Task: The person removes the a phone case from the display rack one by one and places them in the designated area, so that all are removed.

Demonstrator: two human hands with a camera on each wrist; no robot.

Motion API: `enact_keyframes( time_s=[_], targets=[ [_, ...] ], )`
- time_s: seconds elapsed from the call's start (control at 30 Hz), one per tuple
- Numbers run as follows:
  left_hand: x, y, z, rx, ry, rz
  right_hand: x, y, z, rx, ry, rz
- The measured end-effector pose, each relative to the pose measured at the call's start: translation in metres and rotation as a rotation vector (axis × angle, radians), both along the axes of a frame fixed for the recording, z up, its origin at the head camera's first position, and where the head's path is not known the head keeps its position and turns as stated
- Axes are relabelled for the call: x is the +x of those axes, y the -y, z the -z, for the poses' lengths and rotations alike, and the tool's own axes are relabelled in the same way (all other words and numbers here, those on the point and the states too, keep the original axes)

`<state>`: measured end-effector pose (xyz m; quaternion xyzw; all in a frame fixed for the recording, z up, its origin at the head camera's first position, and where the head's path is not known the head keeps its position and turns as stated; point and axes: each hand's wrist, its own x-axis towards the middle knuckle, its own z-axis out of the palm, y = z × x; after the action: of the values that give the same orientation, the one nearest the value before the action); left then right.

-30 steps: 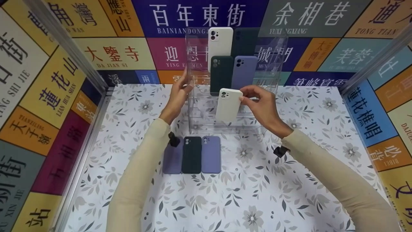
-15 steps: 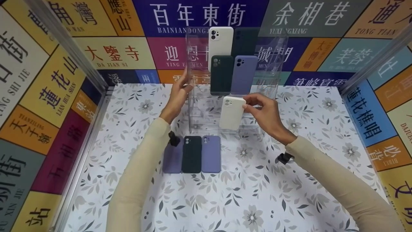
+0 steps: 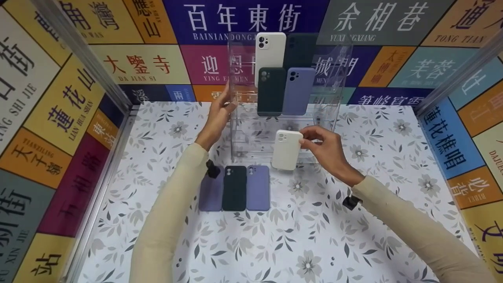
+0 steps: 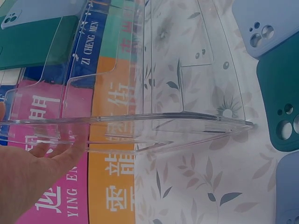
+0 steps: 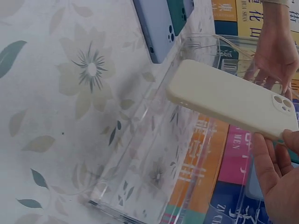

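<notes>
My right hand pinches a white phone case by its upper right edge, between thumb and fingers. The case hangs upright before the lower tiers of a clear acrylic display stand, camera cutout at the top. In the right wrist view the thumb presses near the cutout of that case. At the stand's left side, my left hand grips the side panel, with fingers seen behind the clear plastic. Higher tiers bear a white case, two dark green ones and a purple one.
In front of the stand lie a purple case, a dark green case and another purple case, side by side on the floral tabletop. Panels with printed lettering wall in the back and both sides.
My right hand has brought the white phone case down, toward me and slightly right, away from the tier with the green and purple cases. My left hand has stayed at the stand's side.
</notes>
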<state>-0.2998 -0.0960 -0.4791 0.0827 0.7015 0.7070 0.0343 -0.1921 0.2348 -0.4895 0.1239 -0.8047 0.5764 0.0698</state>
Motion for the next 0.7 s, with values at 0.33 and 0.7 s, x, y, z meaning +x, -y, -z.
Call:
enact_keyframes(
  time_s=[0.33, 0.7],
  targets=[
    [-0.001, -0.001, 0.0, -0.006, -0.014, 0.003, 0.007, -0.006, 0.012, -0.004, 0.021, -0.006],
    [0.0, 0.0, 0.0, -0.008, -0.001, 0.005, 0.015, -0.009, 0.022, 0.025, 0.068, 0.0]
  ],
)
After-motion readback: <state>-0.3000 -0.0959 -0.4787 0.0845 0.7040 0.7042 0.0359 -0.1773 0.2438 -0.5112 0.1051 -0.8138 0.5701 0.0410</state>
